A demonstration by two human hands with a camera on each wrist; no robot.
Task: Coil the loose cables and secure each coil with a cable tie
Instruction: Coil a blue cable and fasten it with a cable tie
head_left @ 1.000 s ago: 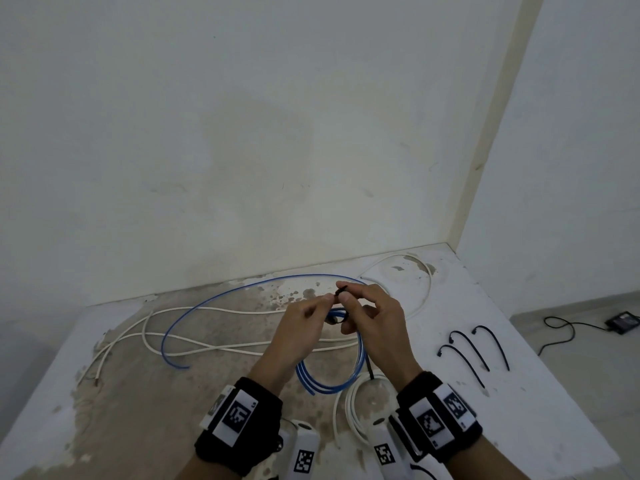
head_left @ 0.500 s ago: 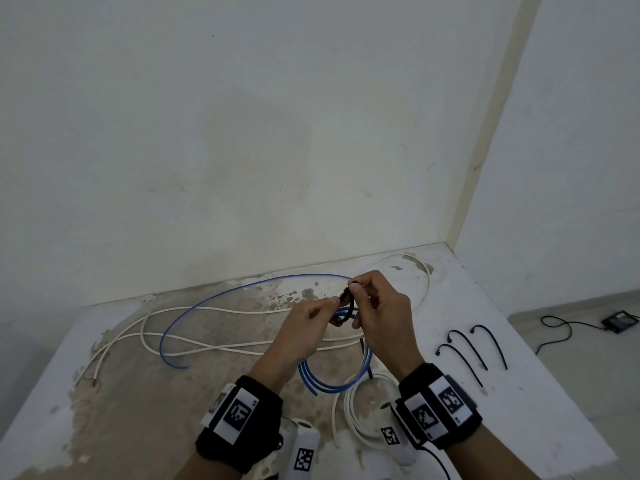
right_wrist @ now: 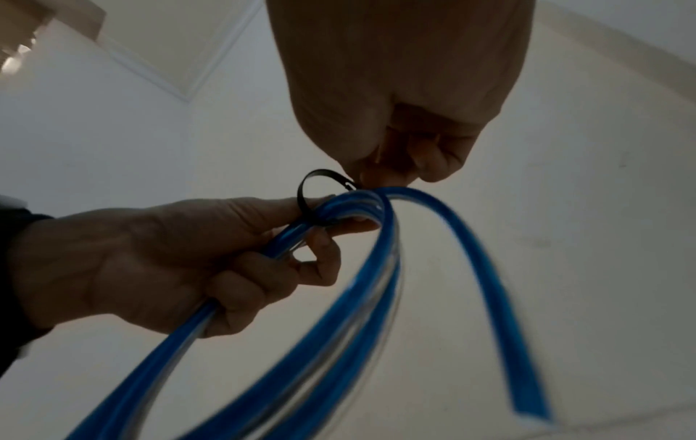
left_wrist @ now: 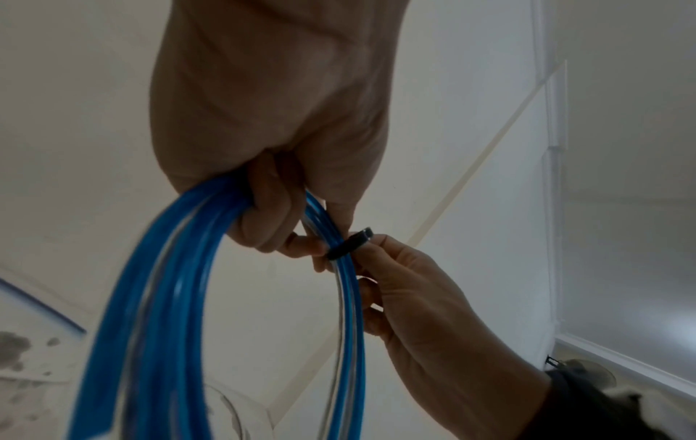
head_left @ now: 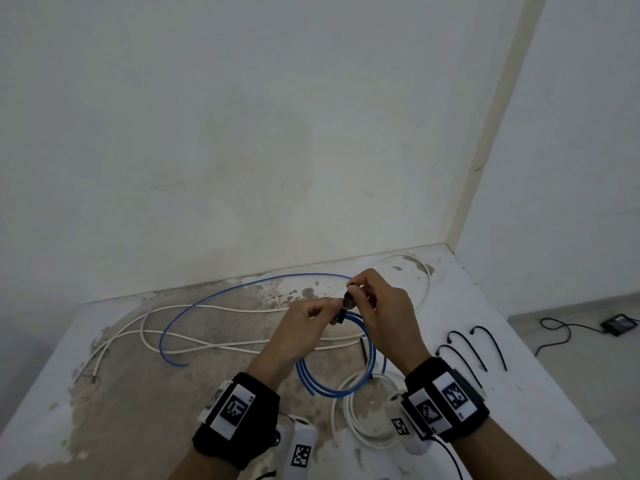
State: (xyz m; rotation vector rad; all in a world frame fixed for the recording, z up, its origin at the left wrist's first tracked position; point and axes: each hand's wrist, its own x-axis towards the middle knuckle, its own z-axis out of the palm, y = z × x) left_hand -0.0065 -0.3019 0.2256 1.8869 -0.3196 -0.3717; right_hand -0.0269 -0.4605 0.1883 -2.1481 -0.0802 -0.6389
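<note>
Change: thin black plastic cable tie (right_wrist: 314, 190) now looped around glossy blue cable coil (head_left: 334, 372), centre frame.
Left hand (head_left: 304, 332): grips coil.
Right hand (head_left: 382, 315): pinches tie, ready for tightening.

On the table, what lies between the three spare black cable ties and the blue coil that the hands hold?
The head view shows the right hand and its wrist there, above bare table, between the spare ties and the blue coil.

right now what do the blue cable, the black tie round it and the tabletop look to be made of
Blue cable: probably smooth plastic sheath; it is glossy and bends in springy loops.
Black cable tie: likely thin nylon or plastic; a flat strip that holds a stiff loop.
Table: looks like white-painted board, the coat worn to brownish patches; the base material is unclear.
</note>
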